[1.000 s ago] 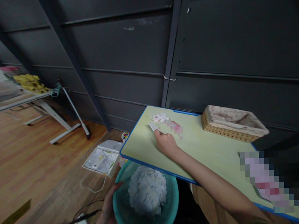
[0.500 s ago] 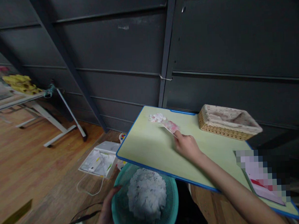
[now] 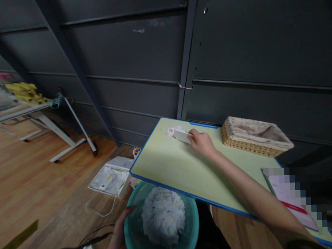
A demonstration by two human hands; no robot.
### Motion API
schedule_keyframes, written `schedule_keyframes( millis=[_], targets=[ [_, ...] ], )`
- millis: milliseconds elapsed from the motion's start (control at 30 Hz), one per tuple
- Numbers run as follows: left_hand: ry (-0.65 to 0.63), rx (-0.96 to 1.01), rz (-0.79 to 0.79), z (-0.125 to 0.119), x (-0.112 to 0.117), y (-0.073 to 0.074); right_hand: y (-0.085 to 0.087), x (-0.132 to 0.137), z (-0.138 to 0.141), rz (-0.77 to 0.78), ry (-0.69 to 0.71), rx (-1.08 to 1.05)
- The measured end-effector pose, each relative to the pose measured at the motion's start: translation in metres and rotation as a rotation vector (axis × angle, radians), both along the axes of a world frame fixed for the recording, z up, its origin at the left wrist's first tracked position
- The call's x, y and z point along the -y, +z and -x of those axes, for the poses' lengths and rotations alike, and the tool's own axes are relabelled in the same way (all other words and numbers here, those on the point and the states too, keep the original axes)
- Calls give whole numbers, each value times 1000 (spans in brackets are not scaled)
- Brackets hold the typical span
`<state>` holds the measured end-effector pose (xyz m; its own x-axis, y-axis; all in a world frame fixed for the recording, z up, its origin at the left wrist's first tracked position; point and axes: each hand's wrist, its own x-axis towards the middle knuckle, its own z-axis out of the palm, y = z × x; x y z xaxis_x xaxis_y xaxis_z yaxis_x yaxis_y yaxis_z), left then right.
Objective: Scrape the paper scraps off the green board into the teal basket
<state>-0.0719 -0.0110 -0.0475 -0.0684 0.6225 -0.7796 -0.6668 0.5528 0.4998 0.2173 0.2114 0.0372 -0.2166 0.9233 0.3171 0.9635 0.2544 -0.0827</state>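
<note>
My right hand reaches across the pale green table and pinches a small white card. The card's edge rests against a little heap of white and pink paper scraps near the table's far left corner. My left hand grips the rim of a teal plastic basket below the table's front edge. The basket is heaped with white paper pieces.
A wicker basket stands at the table's back right against the dark metal wall. Papers lie at the table's right end. On the wooden floor lie a white box and cables. Another table stands at far left.
My right hand swung from the left of the scrap heap round to its right, then moved back toward the heap with the card. The spread pink scraps have gathered into a smaller heap.
</note>
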Motion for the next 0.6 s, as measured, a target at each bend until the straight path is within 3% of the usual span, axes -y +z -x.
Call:
schedule_keyframes(
  millis=[600],
  targets=[
    [63, -60, -41, 3, 0, -7, 12, -5, 7, 48, 58, -36]
  ],
)
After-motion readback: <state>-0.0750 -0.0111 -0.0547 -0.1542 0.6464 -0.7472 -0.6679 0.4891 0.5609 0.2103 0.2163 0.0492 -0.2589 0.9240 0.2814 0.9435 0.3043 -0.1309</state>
